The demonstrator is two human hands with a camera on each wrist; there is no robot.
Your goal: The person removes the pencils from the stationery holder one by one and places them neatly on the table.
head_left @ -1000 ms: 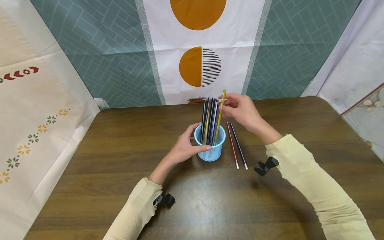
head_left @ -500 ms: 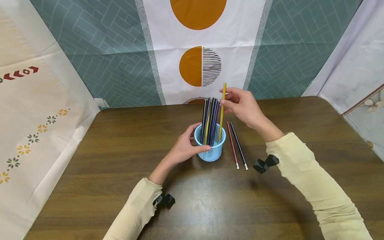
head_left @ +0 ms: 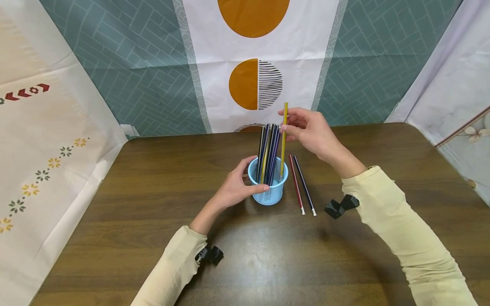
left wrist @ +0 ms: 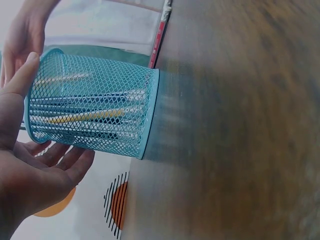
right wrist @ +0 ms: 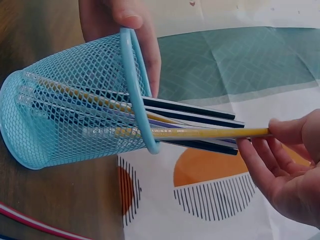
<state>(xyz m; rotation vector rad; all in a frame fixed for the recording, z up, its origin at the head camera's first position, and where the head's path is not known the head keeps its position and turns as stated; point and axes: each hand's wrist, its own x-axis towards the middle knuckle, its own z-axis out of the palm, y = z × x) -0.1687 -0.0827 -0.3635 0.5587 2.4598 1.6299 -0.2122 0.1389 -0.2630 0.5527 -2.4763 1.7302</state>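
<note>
A light-blue mesh pencil cup (head_left: 269, 198) stands upright on the table, and my left hand (head_left: 236, 187) grips it from the left, thumb across the near side of its rim. In the left wrist view the fingers curve round the far side of the cup (left wrist: 95, 102). Several dark pencils (head_left: 272, 146) and a yellow one lean together inside. Between thumb and fingers, my right hand (head_left: 311, 131) pinches another yellow pencil (head_left: 283, 146) near its upper end. That pencil's lower, eraser end is still within the cup, seen through the mesh in the right wrist view.
A red pencil (head_left: 296, 183) and a dark blue pencil (head_left: 305, 185) lie side by side on the brown wooden table (head_left: 160, 212), just right of the cup. Behind the table hangs a patterned cloth (head_left: 153, 76).
My right hand has risen slightly with the yellow pencil, drawing it partway up; the pencil now stands more upright and apart from the others. The left hand and the cup stay in place.
</note>
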